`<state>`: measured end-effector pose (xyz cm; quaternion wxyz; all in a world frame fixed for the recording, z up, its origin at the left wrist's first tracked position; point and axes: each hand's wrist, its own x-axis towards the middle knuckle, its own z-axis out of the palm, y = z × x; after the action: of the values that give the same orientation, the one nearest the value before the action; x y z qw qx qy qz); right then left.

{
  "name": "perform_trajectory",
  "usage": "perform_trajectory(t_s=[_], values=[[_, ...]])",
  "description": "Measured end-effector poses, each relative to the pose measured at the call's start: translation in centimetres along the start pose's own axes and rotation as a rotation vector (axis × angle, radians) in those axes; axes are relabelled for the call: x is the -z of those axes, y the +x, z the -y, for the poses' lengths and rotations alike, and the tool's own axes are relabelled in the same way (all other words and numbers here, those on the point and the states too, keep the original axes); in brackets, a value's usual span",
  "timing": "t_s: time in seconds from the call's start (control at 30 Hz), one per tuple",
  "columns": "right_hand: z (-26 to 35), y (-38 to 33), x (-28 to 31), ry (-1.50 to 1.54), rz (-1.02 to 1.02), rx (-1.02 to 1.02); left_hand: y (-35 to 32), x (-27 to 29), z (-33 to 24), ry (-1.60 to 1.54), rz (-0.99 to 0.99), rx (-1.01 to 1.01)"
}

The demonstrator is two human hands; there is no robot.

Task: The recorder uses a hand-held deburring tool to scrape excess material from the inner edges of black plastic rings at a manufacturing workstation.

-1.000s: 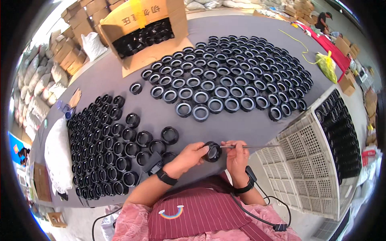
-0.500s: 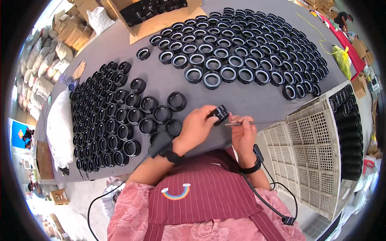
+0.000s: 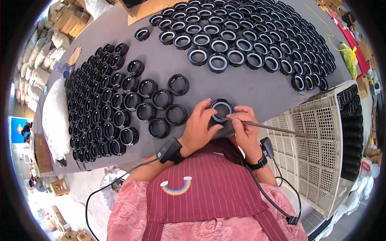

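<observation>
A black ring with a pale grey inner lining (image 3: 222, 101) sits face up between my hands near the table's front edge. My left hand (image 3: 200, 127) curls around its left side, index finger at the rim and thumb below it. Pinched in my right hand (image 3: 246, 127) is a thin metal rod (image 3: 275, 128). The rod's tip is at the ring's lower edge, and its long end points right. To the left stand many plain black rings (image 3: 162, 99) without the pale lining. Lined black rings (image 3: 218, 62) spread in rows across the far side.
White plastic crates (image 3: 307, 116) stand against the table's right side, with stacked black rings behind. An open cardboard box (image 3: 150, 11) is at the far edge. A white sack (image 3: 55, 120) lies along the left edge. Cables run from both wrist devices.
The ring has gone from tilted in my left hand to face up and lower. My right hand has brought the rod's tip to it. The whole view has shifted slightly.
</observation>
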<state>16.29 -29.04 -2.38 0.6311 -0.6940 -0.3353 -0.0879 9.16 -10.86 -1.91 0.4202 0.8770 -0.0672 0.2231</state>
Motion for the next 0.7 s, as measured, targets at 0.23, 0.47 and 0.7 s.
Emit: perform_trajectory(t_s=[0.23, 0.47, 0.7], values=[[0.3, 0.8, -0.2, -0.130, 0.148, 0.046, 0.3, 0.3, 0.0, -0.004, 0.094, 0.015], [1.1, 3.2, 1.8, -0.293, 0.253, 0.051, 0.5, 0.5, 0.1, 0.043, 0.119, -0.022], [-0.1, 2.4, -0.9, -0.224, 0.223, 0.084, 0.4, 0.3, 0.5, -0.011, 0.120, -0.003]])
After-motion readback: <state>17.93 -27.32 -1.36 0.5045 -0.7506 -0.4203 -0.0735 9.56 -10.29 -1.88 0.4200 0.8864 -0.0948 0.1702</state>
